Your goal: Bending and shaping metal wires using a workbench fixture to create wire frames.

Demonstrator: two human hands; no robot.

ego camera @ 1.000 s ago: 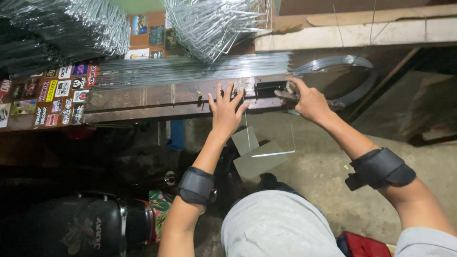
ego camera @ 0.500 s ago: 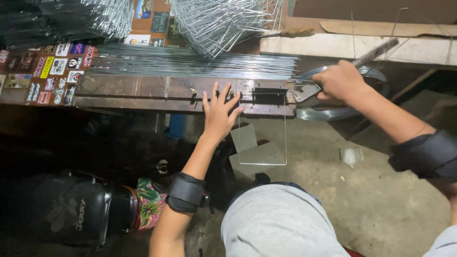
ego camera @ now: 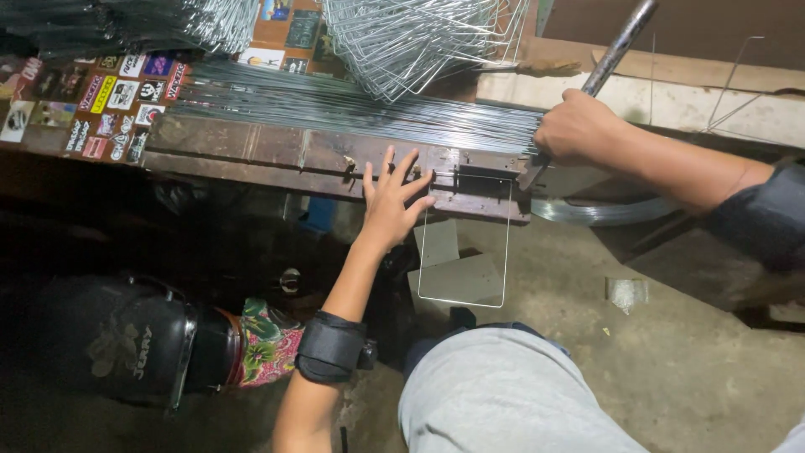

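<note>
A dim workshop is seen from above, with a rough concrete floor (ego camera: 671, 361) and a long, worn wooden worktop (ego camera: 251, 151) running across the upper part of the view. Colourful stickers (ego camera: 101, 109) are pasted over the worktop's left end. Along its back edge a thick bundle of straight, shiny steel wires (ego camera: 352, 105) is laid side by side. Behind it, finished bent-wire frames (ego camera: 411, 38) are piled in a tangled silver heap.

The left hand (ego camera: 390, 205) is pressed flat on the worktop's front edge, fingers spread apart, gripping nothing. Just beside it, a thin wire (ego camera: 464, 243) is seated in a dark metal jig (ego camera: 478, 178) fixed to the worktop; it hangs down over the floor as a narrow rectangular loop with squared corners. The right hand (ego camera: 579, 126) is closed tightly around a grey metal lever (ego camera: 616, 46), which slants up and away to the right from the jig.

Judging by the shape, most of the bends on this wire appear made, though whether the upper end is finished cannot be told, as it is hidden in the jig. Many straight wires are yet unbent.

A coil of wire (ego camera: 604, 210) is visible under the right forearm. Black bands are worn on both wrists, and a grey-clad knee (ego camera: 503, 394) fills the foreground. A dark, rounded container (ego camera: 117, 344) sits on the floor at the left.
</note>
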